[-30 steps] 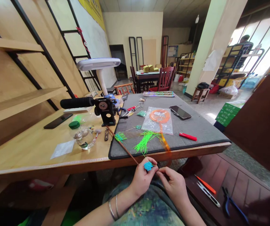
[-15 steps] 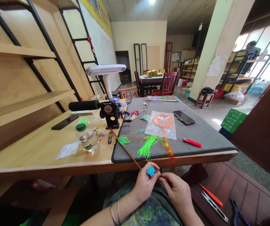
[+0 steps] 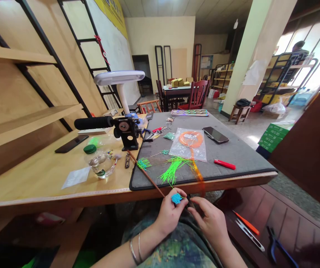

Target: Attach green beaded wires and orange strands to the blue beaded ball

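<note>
While the left hand (image 3: 169, 214) pinches a small bumpy blue beaded piece (image 3: 176, 198) below the wooden surface (image 3: 37, 178) edge, right hand (image 3: 208, 219) fingers close beside it, grip unclear.

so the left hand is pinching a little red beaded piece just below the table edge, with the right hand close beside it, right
Not quite: the beaded piece is blue, not red. The head view shows the left hand pinching it just below the table edge, with the right hand close beside it.

Open grey mat (image 3: 240, 154) is left right of the red cutter (image 3: 224, 164); the left is crowded by the vise (image 3: 126, 132) and glass bowl (image 3: 100, 165).
</note>
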`<move>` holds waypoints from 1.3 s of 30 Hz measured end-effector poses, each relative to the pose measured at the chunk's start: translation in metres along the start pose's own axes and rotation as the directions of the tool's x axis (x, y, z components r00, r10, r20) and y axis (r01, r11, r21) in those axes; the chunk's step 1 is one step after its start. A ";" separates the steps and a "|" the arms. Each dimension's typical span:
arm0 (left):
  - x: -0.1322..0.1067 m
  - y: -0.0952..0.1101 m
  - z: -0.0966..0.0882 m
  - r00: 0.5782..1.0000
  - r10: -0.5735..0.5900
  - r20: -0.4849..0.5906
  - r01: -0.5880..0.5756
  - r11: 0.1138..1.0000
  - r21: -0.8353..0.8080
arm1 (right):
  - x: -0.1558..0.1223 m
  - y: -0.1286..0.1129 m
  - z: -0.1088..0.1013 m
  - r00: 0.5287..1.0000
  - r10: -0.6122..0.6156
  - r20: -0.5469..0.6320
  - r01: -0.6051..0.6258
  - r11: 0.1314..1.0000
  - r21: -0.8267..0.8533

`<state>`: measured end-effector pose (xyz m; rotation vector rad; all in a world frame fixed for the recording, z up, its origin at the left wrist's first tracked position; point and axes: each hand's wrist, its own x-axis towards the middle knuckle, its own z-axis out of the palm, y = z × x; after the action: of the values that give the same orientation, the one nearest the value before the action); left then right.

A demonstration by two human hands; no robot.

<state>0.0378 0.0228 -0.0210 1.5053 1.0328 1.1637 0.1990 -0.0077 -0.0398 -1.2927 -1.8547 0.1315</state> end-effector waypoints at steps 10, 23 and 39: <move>0.000 -0.001 0.000 1.000 0.018 0.001 -0.018 1.000 0.018 | 0.003 -0.005 0.003 1.000 -0.021 -0.002 0.021 1.000 -0.016; 0.002 0.001 0.002 1.000 -0.006 -0.009 0.006 1.000 0.002 | 0.001 0.000 0.005 0.997 -0.079 -0.018 0.077 0.991 -0.110; 0.003 0.002 0.002 1.000 0.010 -0.010 -0.010 1.000 0.019 | 0.003 0.000 -0.003 0.994 -0.073 -0.083 0.061 0.988 -0.139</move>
<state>0.0401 0.0253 -0.0182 1.5223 1.0467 1.1727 0.2009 -0.0065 -0.0357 -1.3052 -1.8552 -0.0887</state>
